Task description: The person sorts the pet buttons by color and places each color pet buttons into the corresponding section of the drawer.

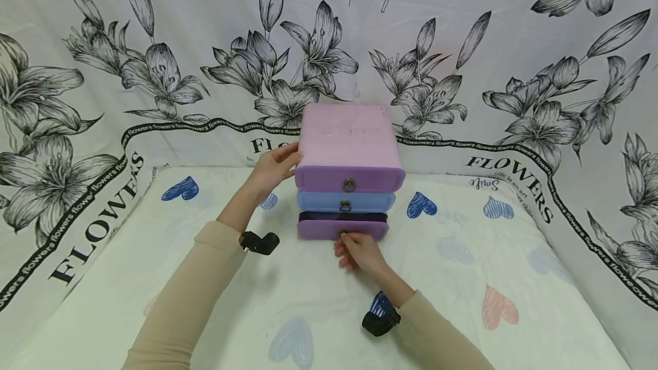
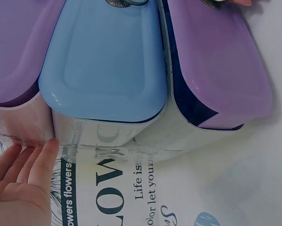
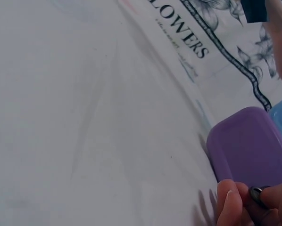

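A three-tier drawer box with a pale pink top (image 1: 352,133) stands on the cloth. Its front has a purple top drawer (image 1: 321,180), a blue middle drawer (image 1: 319,201) and a purple bottom drawer (image 1: 316,230). The bottom drawer is pulled out slightly, with a dark gap behind its front. My right hand (image 1: 364,253) pinches its ring pull (image 3: 256,194) between thumb and finger. Against the box's upper left side rests my left hand (image 1: 277,167); in the left wrist view its extended fingers (image 2: 42,165) touch the pink wall.
White cloth printed with hearts (image 1: 293,341) covers the surface under the box. Behind it hangs a flower-printed cloth (image 1: 319,50), close to the back of the box. Each wrist wears a black camera (image 1: 380,321).
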The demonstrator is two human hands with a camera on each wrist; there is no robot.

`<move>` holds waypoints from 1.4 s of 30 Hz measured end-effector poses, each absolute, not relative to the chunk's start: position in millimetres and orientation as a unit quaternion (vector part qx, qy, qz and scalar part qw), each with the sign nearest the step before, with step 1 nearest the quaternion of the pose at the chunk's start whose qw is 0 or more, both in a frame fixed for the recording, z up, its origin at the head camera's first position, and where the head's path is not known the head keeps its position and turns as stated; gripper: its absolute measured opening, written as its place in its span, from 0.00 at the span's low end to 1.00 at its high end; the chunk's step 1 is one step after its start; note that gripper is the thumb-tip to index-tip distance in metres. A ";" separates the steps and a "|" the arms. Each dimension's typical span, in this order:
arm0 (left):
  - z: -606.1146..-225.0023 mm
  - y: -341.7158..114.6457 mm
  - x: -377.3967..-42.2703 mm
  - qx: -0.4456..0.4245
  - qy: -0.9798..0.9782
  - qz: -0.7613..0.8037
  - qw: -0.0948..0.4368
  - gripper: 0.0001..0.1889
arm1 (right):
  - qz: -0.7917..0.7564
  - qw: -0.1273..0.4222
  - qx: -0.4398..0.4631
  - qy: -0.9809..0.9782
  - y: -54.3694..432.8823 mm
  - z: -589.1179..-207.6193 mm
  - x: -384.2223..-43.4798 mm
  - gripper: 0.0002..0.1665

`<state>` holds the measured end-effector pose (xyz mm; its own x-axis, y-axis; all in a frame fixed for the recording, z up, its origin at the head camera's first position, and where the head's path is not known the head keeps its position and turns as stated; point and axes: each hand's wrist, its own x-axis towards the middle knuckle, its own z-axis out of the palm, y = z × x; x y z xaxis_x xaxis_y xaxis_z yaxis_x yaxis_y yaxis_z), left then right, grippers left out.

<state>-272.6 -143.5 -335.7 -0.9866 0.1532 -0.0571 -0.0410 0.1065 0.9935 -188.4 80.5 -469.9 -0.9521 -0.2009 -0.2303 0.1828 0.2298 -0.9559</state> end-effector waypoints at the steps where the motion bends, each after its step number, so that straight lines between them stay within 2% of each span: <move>1: -335.5 -143.4 -272.5 0.038 0.740 0.667 0.073 0.28 | -0.621 0.154 -0.005 0.769 80.2 -469.3 -189.1 0.21; 25: -338.2 -143.8 -275.3 0.038 0.740 0.667 0.077 0.28 | -0.616 0.136 0.004 0.776 79.6 -467.0 -207.2 0.22; 31: -337.6 -144.4 -274.9 0.040 0.739 0.668 0.077 0.28 | -0.610 0.138 -0.004 0.781 76.4 -443.8 -196.3 0.21; 38: -337.1 -143.6 -274.7 0.043 0.742 0.665 0.076 0.29 | -0.611 0.143 0.006 0.779 79.0 -468.2 -210.6 0.22; 42: -337.2 -144.0 -274.2 0.044 0.742 0.664 0.078 0.30 | -0.606 0.145 0.009 0.782 79.5 -469.0 -212.4 0.21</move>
